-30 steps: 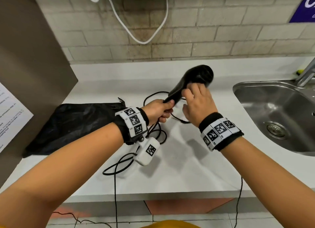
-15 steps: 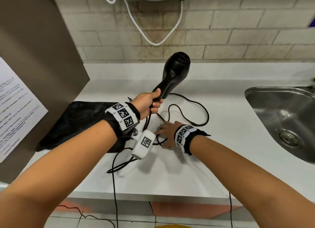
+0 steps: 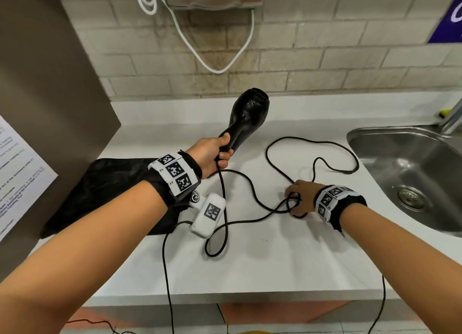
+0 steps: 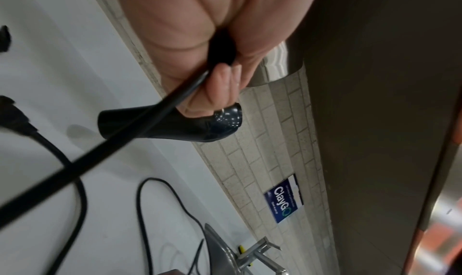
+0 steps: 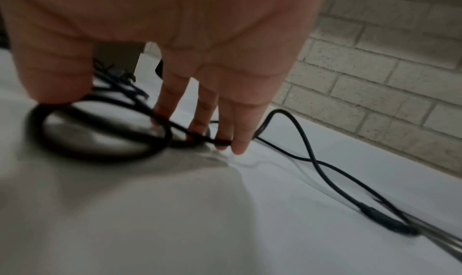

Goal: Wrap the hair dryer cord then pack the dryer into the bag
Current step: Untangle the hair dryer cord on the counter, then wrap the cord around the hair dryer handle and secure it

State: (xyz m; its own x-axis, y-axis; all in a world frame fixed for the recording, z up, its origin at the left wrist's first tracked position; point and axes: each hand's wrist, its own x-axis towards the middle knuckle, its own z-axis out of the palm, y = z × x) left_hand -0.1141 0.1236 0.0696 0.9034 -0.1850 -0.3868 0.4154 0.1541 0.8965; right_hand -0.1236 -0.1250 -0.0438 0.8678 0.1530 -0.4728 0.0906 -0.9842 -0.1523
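My left hand [image 3: 217, 153] grips the handle of the black hair dryer [image 3: 247, 113] and holds it upright above the white counter [image 3: 275, 258], nozzle toward the wall. The left wrist view shows the fingers [image 4: 220, 89] curled round the handle, with the dryer's barrel [image 4: 175, 125] beyond them. The black cord [image 3: 250, 191] hangs from the handle and lies in loose loops across the counter. My right hand [image 3: 297, 196] rests low on the counter; its straight fingers [image 5: 225, 117] and thumb press on a small cord loop [image 5: 100, 131]. A black bag [image 3: 112, 183] lies flat at the left.
A steel sink [image 3: 412, 163] with a faucet [image 3: 450, 118] is at the right. A brown panel [image 3: 50, 83] bearing a paper notice [image 3: 15, 173] stands at the left. A white cable [image 3: 200, 53] hangs on the brick wall. Thin wrist-camera cables drop over the counter's front edge.
My right hand left the dryer's body, dropped to the counter and slid right over the cord, spreading the loops. The left hand kept the dryer raised and turned it upright.
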